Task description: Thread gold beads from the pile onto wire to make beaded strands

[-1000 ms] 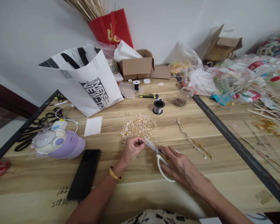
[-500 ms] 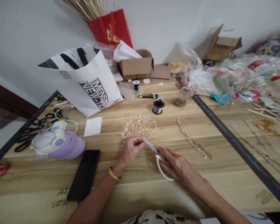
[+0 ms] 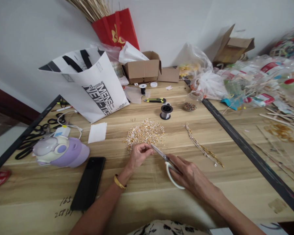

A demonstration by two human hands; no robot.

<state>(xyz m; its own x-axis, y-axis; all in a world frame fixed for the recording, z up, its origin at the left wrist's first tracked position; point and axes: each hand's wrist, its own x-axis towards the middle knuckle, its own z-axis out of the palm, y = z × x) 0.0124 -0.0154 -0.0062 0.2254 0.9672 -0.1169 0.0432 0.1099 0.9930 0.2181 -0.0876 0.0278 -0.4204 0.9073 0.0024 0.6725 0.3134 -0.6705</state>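
Observation:
My right hand [image 3: 186, 173] is closed round a pair of scissors [image 3: 171, 176] with white handles; the blades point up and left. Their tips come close to the fingertips of my left hand [image 3: 140, 156], which is pinched. Whatever lies in that pinch is too small to make out, though a faint thin line hangs below it. Just beyond my left hand spreads a pile of gold and clear beads [image 3: 145, 132]. To the right lie beaded strands [image 3: 201, 145] in silver and gold.
Behind the beads stand a spool of wire [image 3: 165, 112], a yellow-black utility knife [image 3: 155, 100] and a clear jar [image 3: 190, 105]. A black phone [image 3: 88, 184] and a purple bottle [image 3: 63, 151] lie left. A white bag [image 3: 93, 88] stands behind; plastic bottles [image 3: 262, 85] crowd the right.
The scissors and my right hand have shifted slightly right and down, so the blade tips sit a little farther from my left fingers. My left hand has hardly moved.

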